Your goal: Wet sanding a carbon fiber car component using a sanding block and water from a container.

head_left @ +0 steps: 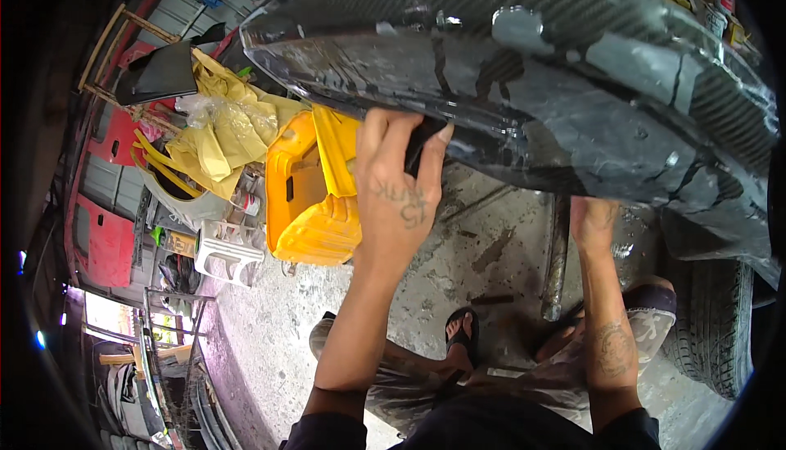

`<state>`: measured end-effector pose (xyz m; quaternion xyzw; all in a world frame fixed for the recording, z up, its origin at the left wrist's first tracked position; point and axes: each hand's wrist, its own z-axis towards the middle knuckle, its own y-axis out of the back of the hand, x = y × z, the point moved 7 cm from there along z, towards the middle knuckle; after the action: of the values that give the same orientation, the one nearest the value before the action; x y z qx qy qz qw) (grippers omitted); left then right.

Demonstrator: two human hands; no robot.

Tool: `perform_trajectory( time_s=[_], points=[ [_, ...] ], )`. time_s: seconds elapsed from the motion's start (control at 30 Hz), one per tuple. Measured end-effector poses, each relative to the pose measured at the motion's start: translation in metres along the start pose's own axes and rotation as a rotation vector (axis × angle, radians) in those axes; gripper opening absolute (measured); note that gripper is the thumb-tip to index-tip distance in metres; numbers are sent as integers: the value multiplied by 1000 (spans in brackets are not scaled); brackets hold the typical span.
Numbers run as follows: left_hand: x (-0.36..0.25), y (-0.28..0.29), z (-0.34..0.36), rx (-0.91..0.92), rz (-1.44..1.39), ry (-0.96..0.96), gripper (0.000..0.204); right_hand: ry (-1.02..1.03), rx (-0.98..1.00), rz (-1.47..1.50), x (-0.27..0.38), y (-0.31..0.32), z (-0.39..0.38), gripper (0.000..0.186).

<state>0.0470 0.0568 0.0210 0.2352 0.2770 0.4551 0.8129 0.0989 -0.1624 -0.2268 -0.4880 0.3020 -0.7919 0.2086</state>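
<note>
A large glossy carbon-fibre panel (524,114) with dark wet-looking patches spans the upper right. My left hand (397,180) is at its lower edge, fingers curled around a small black object (424,140) that I cannot make out, possibly part of the panel. My right hand (594,221) reaches up to the underside of the panel, its fingers hidden behind it. Just below that hand a metal pipe (557,270) runs down toward the concrete floor.
Left: a yellow plastic bin (286,229), crumpled yellow paper (221,131), a white plastic piece (225,257), red panels (106,237) and assorted parts. My sandalled feet (458,335) are on the floor (270,319). A tyre (712,327) lies at the right.
</note>
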Motion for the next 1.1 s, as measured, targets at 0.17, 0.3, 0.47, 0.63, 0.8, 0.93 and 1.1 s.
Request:
perform_trajectory(
  time_s=[0.17,0.3,0.47,0.63,0.8,0.93,1.1],
  points=[
    [1,-1,-7,64,89,34,25,-59,-27,51,-4,0,0,41],
    [-27,-6,-15,97,2,1,20,-39,-30,-23,-5,3,-3,49],
    [-14,-1,-7,51,77,-9,19,-71,-44,-9,-10,4,-3,50],
    [-11,-2,-10,118,48,-79,22,2,-27,-70,-15,13,-5,63],
    [-13,0,-13,81,31,-57,19,-19,-26,-100,-14,11,-7,61],
    [-13,3,-14,63,101,-71,20,-55,40,-39,-14,7,-2,58],
    [1,6,-7,71,109,-70,21,-64,-63,-27,-7,7,-5,44]
  ],
)
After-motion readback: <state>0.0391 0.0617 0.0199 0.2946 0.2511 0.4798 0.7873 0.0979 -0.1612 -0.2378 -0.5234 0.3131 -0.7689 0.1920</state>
